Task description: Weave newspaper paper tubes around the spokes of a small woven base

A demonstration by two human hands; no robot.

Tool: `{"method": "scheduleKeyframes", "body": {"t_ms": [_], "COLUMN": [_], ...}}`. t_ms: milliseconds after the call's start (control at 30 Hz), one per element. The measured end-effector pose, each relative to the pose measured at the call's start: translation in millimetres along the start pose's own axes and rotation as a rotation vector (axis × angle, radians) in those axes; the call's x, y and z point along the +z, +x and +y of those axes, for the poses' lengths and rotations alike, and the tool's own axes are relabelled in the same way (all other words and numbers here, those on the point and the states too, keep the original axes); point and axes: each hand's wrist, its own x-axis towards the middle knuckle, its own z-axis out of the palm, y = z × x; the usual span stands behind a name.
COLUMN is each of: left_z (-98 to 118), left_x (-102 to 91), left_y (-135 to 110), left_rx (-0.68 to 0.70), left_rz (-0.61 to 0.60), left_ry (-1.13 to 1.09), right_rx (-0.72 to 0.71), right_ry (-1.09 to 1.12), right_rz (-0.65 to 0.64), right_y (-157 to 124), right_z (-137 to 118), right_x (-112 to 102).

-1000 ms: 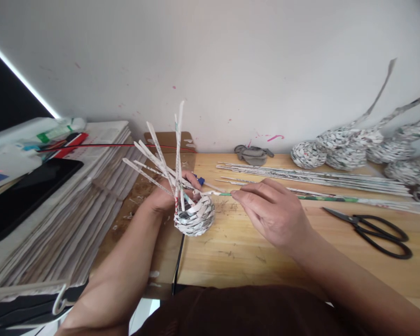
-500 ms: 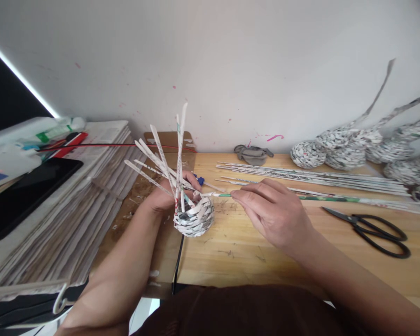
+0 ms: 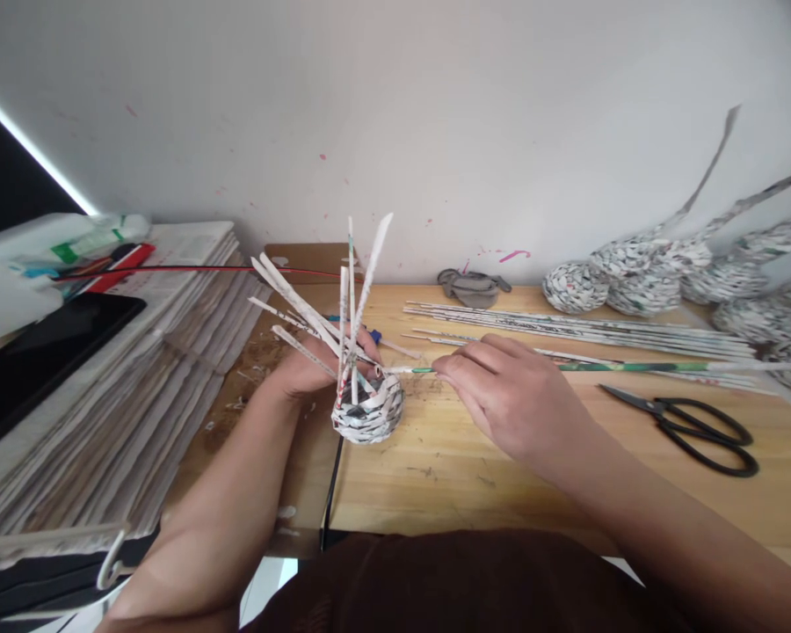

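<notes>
A small round basket woven from rolled newspaper (image 3: 369,418) hangs over the table, with several paper spokes (image 3: 369,272) sticking up from its rim. Behind the spokes, my left hand (image 3: 316,365) is closed on the far side of the basket; most of its fingers are hidden. My right hand (image 3: 504,387) pinches a long rolled paper tube (image 3: 626,367), white with green parts. From the basket's rim the tube runs rightward through my fingers, its far end reaching toward the right side of the table.
Several paper tubes (image 3: 586,330) lie along the back of the table. Black-handled scissors (image 3: 689,426) rest at right. Finished woven balls (image 3: 642,290) sit at the back right, a grey cloth item (image 3: 473,287) by the wall. Stacked newspapers (image 3: 191,352) and a black phone (image 3: 53,360) are at left.
The basket and its spokes have turned a little, the tall spokes now leaning more to the right. My right hand still pinches the tube in nearly the same place. The view has shifted slightly.
</notes>
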Motion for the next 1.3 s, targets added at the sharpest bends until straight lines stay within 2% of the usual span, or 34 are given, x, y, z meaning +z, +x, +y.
{"method": "scheduleKeyframes", "body": {"t_ms": [200,533,767,900,1100,1300], "left_z": [-1.1,-3.2,-7.5,-7.5,-7.1,-8.9], "left_x": [2.1,0.9,3.0,3.4,3.4,2.5], "left_y": [-3.0,2.7,2.1,1.7,2.5,1.4], "left_rx": [0.001,0.029,0.053,0.087,0.085,0.072], "left_rz": [0.008,-0.048,-0.066,-0.079,-0.091,-0.090], "left_ry": [-0.040,0.054,0.074,0.104,0.155,0.185], "right_rx": [0.013,0.055,0.032,0.077,0.289,0.337], "right_ry": [-0.007,-0.025,-0.032,-0.022,0.239,0.469], "right_rz": [-0.008,-0.064,-0.070,-0.113,-0.214,-0.223], "right_y": [-0.4,2.9,0.8,1.9,7.5,6.5], "right_z": [0.0,-4.0,-2.1,-4.5,-4.4,4.1], "right_x": [-0.2,0.8,1.1,0.7,4.1,2.4]}}
